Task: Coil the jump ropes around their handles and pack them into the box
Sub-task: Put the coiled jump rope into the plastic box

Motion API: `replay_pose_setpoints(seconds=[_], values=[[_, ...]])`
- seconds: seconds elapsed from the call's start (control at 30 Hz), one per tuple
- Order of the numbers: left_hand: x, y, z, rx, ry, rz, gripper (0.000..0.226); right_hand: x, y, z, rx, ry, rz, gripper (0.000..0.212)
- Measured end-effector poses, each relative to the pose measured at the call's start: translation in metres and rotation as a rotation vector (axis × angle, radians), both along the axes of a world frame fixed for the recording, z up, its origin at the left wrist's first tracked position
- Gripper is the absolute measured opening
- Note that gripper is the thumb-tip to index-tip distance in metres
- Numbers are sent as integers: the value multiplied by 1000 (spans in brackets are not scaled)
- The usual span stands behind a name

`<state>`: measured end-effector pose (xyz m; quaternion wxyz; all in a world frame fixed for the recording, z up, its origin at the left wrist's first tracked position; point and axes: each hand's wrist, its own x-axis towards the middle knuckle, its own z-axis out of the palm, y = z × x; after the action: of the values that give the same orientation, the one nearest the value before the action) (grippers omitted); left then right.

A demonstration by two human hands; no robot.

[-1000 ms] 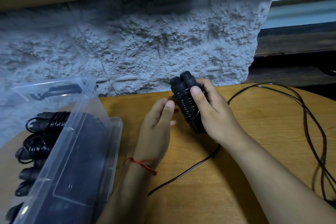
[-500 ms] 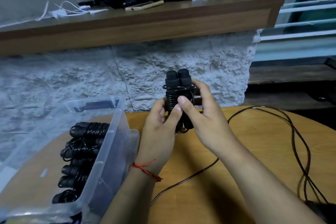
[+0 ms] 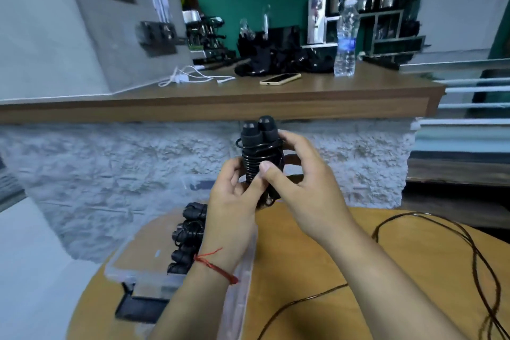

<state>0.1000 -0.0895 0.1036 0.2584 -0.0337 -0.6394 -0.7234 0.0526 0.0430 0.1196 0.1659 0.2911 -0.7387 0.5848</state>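
Observation:
Both hands hold a black jump rope (image 3: 258,146) upright above the round wooden table (image 3: 345,257): its two handles stand side by side with black cord coiled round them. My left hand (image 3: 231,201) grips the lower part of the bundle from the left. My right hand (image 3: 300,182) wraps it from the right, thumb pressed on the coils. The uncoiled cord (image 3: 474,257) trails over the table to the right. A clear plastic box (image 3: 154,265) at lower left holds several coiled black ropes (image 3: 187,237).
A rough white stone wall (image 3: 110,174) under a wooden counter (image 3: 248,96) stands behind the table. On the counter lie a phone (image 3: 280,78), a water bottle (image 3: 346,38), white cables and dark gear. The box's dark latch faces me.
The view has tilted upward, revealing the counter. Both hands lifted the bundle higher, and my left hand went from touching it to gripping its lower part.

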Motion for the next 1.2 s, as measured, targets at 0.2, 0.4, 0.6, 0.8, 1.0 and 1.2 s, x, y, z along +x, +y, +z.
replay_pose_setpoints(seconds=[0.2,0.4,0.6,0.8,1.0,1.2], values=[[38,-58,9,-80,2,131,40,18,-59,26,182,50,57,61],[75,-138,2,-380,-163,207,27,22,-114,33,382,101,148,61],[71,-216,-42,-816,-432,548,25,12,-163,7,718,-84,259,84],[70,-229,-66,-845,-633,507,54,2,-200,-28,1079,-1,326,55],[67,-231,-71,-873,-689,487,57,-10,-221,-69,1330,11,370,56],[67,-237,-76,-856,-673,495,56,-16,-231,-88,1396,86,369,66]])
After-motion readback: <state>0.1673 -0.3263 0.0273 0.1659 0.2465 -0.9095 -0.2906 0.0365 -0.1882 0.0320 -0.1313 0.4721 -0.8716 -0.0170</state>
